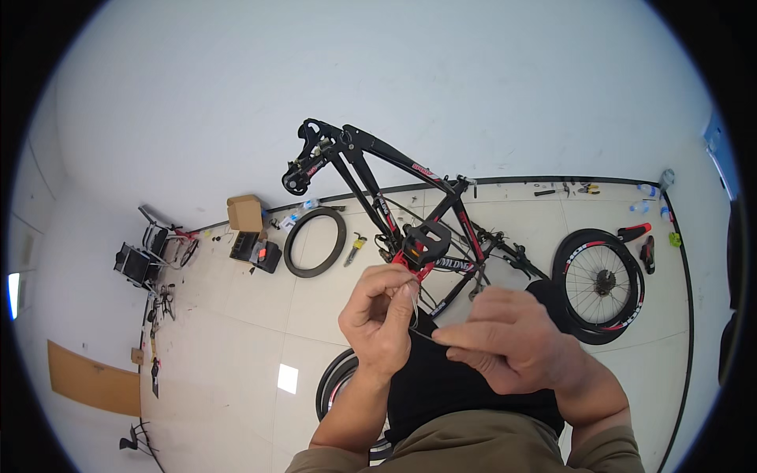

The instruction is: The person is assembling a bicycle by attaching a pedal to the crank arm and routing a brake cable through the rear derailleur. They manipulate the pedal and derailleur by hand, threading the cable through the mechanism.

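In front of my body I hold a thin wire-like cable [415, 317] between my two hands. My left hand [377, 319] is closed, thumb and fingers pinching the cable where it bends into a narrow loop. My right hand [520, 339] pinches a lower stretch of the same cable with thumb and forefinger, to the right of the loop. Just beyond my fingers is a black and red bicycle frame [400, 161], with a black pedal [426, 241] nearest my left hand. The cable's ends are too fine to make out.
Right of the frame lies a spoked wheel [585, 264]. To its left are a loose tyre [289, 251], a yellow-handled tool [356, 246], a cardboard box [244, 213] and a black case [265, 254]. Another wheel [325, 382] is partly behind my left forearm. Small tools [552, 191] lie by the wall.
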Motion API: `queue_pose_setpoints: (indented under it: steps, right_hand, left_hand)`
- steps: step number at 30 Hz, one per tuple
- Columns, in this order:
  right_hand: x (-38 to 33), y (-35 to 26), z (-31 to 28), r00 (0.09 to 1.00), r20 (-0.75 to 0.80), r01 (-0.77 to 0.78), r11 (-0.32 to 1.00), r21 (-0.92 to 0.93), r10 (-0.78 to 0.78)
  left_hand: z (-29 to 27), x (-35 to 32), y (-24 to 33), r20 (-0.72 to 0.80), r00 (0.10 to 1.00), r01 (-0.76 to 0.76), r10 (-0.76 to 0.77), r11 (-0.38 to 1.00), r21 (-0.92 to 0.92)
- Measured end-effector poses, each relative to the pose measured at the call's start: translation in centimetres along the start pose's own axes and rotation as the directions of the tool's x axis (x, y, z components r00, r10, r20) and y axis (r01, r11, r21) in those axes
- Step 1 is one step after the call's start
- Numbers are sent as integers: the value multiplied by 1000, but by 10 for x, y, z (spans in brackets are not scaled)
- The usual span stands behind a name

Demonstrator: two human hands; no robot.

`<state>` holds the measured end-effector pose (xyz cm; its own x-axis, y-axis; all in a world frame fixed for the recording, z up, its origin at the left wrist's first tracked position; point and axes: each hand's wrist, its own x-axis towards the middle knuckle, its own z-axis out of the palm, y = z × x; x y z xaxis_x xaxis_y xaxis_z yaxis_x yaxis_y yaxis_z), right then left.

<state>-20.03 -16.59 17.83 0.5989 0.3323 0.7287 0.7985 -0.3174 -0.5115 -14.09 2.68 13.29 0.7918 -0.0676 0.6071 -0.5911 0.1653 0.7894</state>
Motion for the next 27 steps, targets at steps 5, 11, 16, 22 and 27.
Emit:
queue_pose_setpoints:
  steps: [5,11,16,22,27]
  right_hand:
    - [-26,7,18,996,90,-17,999,34,14]
    - [-30,6,9,997,67,-45,998,51,41]
    - [-30,3,11,987,147,-81,992,95,67]
    - [-38,7,21,974,193,-123,992,29,115]
    - [-42,4,26,943,265,-195,979,-51,202]
  left_hand:
    - [-13,-16,1,-36,996,87,-86,996,6]
    - [-22,-29,11,-11,995,103,-104,968,229]
    - [-20,-40,15,37,993,97,-116,936,337]
    - [-26,-53,3,10,999,-43,43,867,496]
    - [-23,-50,0,43,995,-98,90,807,583]
